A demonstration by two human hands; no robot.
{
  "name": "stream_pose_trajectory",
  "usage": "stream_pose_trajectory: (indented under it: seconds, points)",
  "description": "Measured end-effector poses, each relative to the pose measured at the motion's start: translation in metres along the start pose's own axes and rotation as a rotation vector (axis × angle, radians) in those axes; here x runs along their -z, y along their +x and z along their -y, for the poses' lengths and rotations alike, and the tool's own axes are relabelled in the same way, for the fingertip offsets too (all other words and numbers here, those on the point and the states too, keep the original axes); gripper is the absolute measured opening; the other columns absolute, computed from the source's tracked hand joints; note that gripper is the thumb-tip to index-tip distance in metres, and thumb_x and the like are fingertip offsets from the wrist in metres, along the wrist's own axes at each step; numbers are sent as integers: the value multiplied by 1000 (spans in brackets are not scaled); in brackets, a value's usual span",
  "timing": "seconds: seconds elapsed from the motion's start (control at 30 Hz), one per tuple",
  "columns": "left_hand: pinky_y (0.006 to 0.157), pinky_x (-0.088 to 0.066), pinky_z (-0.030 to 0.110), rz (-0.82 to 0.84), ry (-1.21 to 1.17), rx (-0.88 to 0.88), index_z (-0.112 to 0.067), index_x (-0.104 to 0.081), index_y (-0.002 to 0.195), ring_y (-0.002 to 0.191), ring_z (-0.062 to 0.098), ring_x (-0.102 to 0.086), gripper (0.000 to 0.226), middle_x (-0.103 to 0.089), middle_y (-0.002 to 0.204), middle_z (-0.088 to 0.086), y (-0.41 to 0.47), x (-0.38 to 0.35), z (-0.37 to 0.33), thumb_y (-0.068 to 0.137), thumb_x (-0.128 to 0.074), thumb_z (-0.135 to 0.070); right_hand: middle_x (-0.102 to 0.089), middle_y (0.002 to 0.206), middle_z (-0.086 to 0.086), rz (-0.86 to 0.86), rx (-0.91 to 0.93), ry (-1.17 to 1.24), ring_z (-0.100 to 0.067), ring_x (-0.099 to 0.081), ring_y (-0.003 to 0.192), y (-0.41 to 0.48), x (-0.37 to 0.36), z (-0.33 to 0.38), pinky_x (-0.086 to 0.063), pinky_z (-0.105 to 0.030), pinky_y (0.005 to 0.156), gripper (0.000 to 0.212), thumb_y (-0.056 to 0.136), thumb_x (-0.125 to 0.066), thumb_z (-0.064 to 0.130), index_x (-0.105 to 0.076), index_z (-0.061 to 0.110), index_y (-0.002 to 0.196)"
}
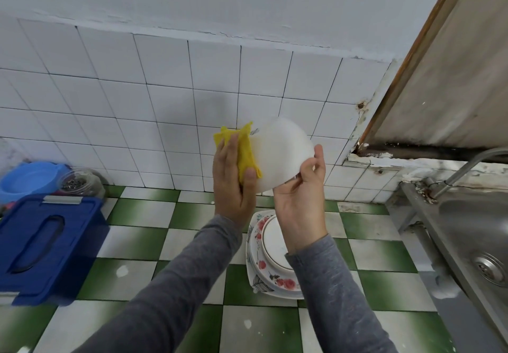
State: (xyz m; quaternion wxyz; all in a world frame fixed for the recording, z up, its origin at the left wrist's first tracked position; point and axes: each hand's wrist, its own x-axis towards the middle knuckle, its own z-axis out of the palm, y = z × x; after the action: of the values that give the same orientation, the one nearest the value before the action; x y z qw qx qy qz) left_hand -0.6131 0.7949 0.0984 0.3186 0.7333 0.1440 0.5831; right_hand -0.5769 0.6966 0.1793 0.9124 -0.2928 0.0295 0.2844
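Head view, at the tiled wall: I watch a white bowl (280, 152) held up in the air between both grips, above the green-and-white checkered tiles (143, 212). The right grip (299, 201) pinches the bowl's lower rim, thumb on the near side and fingers curled behind. The left grip (233, 185) has a yellow cloth (246, 155) caught between thumb and fingers and presses it against the side of the bowl facing it.

As I judge it, the weak point is that one-sided hold. Only the rim is clamped, so a firm push from the cloth could twist the bowl out of the right grip. A stack of flowered plates (257, 256) lies directly below both grips, and a fall would land the bowl on crockery. A damp surface would make the slip likelier, though I cannot tell whether the bowl is wet.

The bowl is plain white and smooth. It is tilted with its rounded outside toward me and its opening turned away. A small grey leaf-like mark shows near the rim just beyond the cloth. I see no chips or food marks on the visible side.
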Motion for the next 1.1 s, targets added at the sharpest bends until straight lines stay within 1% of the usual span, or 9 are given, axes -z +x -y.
stream_pose_trajectory:
  seconds: [0.07, 0.17, 0.27, 0.43, 0.57, 0.67, 0.87, 0.97, 1.1]
  points:
    - [112, -34, 60, 33, 85, -136, -7, -33, 146, 140, 41, -35, 57, -38, 150, 7, 2, 2, 3, 106, -27, -46, -61, 122, 9, 11, 12, -67, -5, -71, 89, -1, 0, -2, -58, -33, 91, 29, 107, -45, 29, -51, 44, 130]
    - [114, -32, 58, 108, 198, -385, -5, -43, 141, 140, 42, -35, 48, -48, 145, 11, 10, 5, 6, 106, -34, -36, -65, 124, 2, 33, 54, -135, -4, -73, 81, -3, -2, -4, -57, -19, 66, 31, 108, -41, 26, -50, 41, 134]
    - [111, -35, 60, 192, 225, -466, -5, -53, 136, 138, 42, -40, 44, -56, 140, 13, 19, 8, 6, 104, -39, -33, -66, 129, -3, 109, 86, -255, -8, -72, 96, -4, 0, -10, -56, -19, 70, 37, 109, -38, 21, -48, 38, 140]
    - [108, -39, 58, 261, 201, -408, -4, -62, 131, 137, 38, -44, 45, -59, 137, 11, 29, 12, 7, 103, -42, -33, -62, 136, 0, 212, 161, -511, -15, -64, 120, -2, 9, -14, -56, -37, 96, 38, 109, -37, 19, -53, 42, 135]
    - [110, -41, 53, 303, 155, -342, -5, -63, 129, 134, 33, -49, 40, -61, 135, 8, 31, 13, 7, 98, -50, -26, -60, 139, 6, 212, 188, -704, -17, -60, 123, 2, 15, -11, -53, -49, 101, 37, 109, -38, 21, -59, 49, 123]
    - [111, -40, 52, 370, 32, -244, -6, -66, 127, 132, 29, -51, 37, -62, 134, 8, 37, 19, 9, 97, -51, -23, -64, 133, 3, 195, 207, -739, -19, -63, 119, 8, 21, -4, -53, -46, 101, 37, 108, -41, 17, -67, 42, 116]
    - [111, -42, 43, 442, -167, -3, -18, -63, 129, 131, 19, -53, 35, -60, 137, 4, 40, 33, 11, 99, -48, -27, -71, 120, -2, 185, 168, -613, -14, -67, 108, 20, 33, 24, -55, -26, 91, 28, 105, -44, 7, -69, 18, 113]
    - [111, -42, 39, 414, -244, 90, -29, -55, 135, 132, 18, -51, 37, -56, 142, 4, 38, 36, 15, 99, -46, -28, -72, 119, 1, 164, 87, -471, -15, -66, 108, 26, 38, 41, -55, -34, 96, 30, 106, -41, 9, -68, 18, 114]
    - [99, -51, 44, 386, -382, 227, -33, -50, 140, 122, 22, -55, 40, -55, 142, -3, 27, 29, 10, 101, -41, -34, -76, 109, 5, 152, -13, -233, -10, -71, 97, 29, 41, 50, -59, -33, 89, 30, 106, -38, 8, -62, 15, 122]
